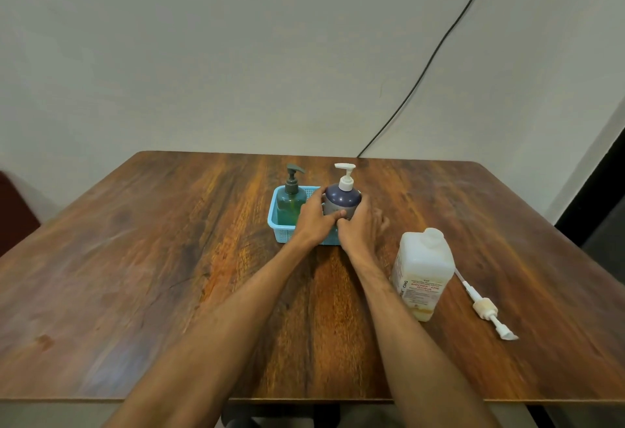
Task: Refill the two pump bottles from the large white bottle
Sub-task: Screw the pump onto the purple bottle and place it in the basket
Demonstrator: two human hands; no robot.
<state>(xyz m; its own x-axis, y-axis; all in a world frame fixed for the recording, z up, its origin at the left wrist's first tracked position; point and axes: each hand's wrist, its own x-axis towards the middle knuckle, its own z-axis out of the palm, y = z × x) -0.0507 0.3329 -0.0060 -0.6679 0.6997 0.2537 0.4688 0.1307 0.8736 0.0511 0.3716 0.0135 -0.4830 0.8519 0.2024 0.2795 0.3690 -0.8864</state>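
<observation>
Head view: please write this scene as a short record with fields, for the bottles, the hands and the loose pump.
dark blue pump bottle: upright, at the right end of the blue basket
hands: left hand and right hand both grip it
green pump bottle: upright in the basket, pump on
large white bottle: upright on the table, neck open
loose pump: lies on the table, right of it

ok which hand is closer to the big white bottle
Right. The right hand grips the dark blue pump bottle on the side facing the large white bottle; the left hand holds its far side.
</observation>
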